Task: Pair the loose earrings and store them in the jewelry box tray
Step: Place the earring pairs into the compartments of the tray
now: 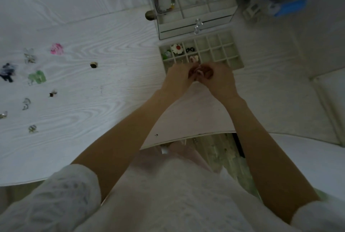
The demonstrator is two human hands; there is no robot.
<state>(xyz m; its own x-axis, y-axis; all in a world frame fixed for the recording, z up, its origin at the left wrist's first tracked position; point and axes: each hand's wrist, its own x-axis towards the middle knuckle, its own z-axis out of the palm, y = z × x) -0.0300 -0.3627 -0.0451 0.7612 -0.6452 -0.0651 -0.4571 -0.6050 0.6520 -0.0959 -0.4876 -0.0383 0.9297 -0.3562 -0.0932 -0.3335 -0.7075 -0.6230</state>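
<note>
Hands meet at the tray's near edge: the left hand (pixel 178 77) and right hand (pixel 217 78) pinch a small pink earring (pixel 198 72) between curled fingers. The tray (pixel 234 62), beyond, holds a white flower earring (pixel 177 48) in a far-left compartment. Loose earrings (pixel 37 77) lie scattered toward the table's (pixel 112 48) left edge. The jewelry box (pixel 190 4) stands at the far edge.

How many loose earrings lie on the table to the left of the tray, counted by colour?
Pink earring: 1
Green earring: 1
Dark blue earring: 1
Small dark earrings: 2
Clear or silvery earrings: 4
Total: 9
</note>
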